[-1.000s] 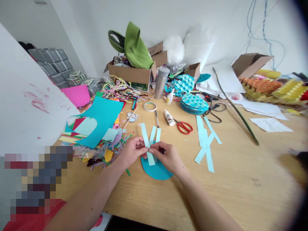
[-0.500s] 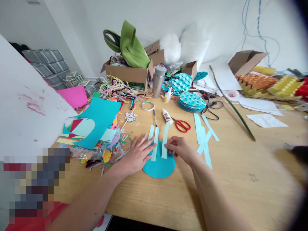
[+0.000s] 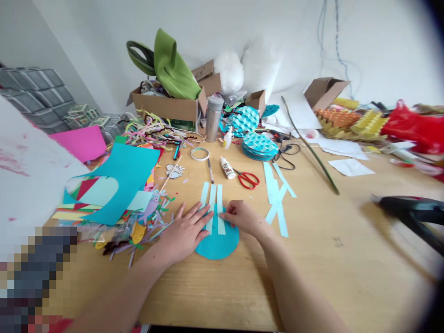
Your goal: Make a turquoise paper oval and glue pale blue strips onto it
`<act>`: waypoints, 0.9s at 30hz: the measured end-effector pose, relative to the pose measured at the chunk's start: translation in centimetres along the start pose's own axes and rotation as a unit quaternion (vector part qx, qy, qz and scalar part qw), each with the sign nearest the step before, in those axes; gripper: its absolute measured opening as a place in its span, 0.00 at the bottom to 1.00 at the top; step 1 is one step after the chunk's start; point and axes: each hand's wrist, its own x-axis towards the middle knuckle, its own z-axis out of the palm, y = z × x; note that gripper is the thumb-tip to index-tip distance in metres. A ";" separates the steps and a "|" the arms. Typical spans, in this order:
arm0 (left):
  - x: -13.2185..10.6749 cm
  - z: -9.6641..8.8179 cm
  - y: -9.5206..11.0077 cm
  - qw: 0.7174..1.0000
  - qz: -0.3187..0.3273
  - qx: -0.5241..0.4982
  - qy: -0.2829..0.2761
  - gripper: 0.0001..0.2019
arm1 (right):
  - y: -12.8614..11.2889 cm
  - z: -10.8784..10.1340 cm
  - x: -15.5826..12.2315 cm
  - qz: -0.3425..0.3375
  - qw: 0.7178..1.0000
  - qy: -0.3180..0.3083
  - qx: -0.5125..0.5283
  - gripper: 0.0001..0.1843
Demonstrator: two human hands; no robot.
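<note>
- L hand (image 3: 187, 226), lower ctr of frame: flat, palm down, fingers spread, fingertips over the L & mid strips; grasping nothing visible.
- R hand (image 3: 244, 216), just R of ctr: fingers curled, thumb/index tips at the R-most strip; can't tell if pinching or only pressing.
- Teal paper disc (image 3: 219, 247): lower ctr, flat on wooden table (image 3: 208, 296), btwn the hands, its L edge partly under L hand.
- 3 pale blue strips (image 3: 220, 210): side by side, approx. upright in frame, lower ends on disc, upper ends past its top edge onto table. L-most partly hidden by fingers.
- More pale strips (image 3: 277, 199): loose, some crossing, R of R hand.
- Above hands, mid frame: red-handled scissors (image 3: 249, 180), white bottle (image 3: 228, 168) lying beside them, pen (image 3: 210, 171), tape roll (image 3: 200, 154).
- Stack of woven discs (image 3: 260, 147): upper ctr-R, near black cable (image 3: 289, 157).
- Teal sheet w/ round cut-out (image 3: 130, 169): mid L, atop other coloured paper.
- Upper ctr: metal flask (image 3: 214, 121) upright, R of cardboard box (image 3: 166, 107) w/ green fabric (image 3: 175, 69) sticking out.
- Long green stick (image 3: 310, 145): upper R, diagonal.
</note>
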 end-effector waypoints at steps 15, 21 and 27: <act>0.0 0.7 -0.3 0.999 -0.003 0.039 0.021 0.23 | 10.6 -14.1 2.5 0.206 0.909 0.297 -0.210 0.11; -0.1 0.8 -0.2 0.997 0.005 0.055 0.063 0.21 | 11.9 -13.6 3.9 0.233 0.903 0.279 -0.230 0.12; -0.1 0.2 0.1 0.998 -0.009 0.029 0.048 0.21 | 10.7 -14.6 2.4 0.233 0.904 0.308 -0.182 0.07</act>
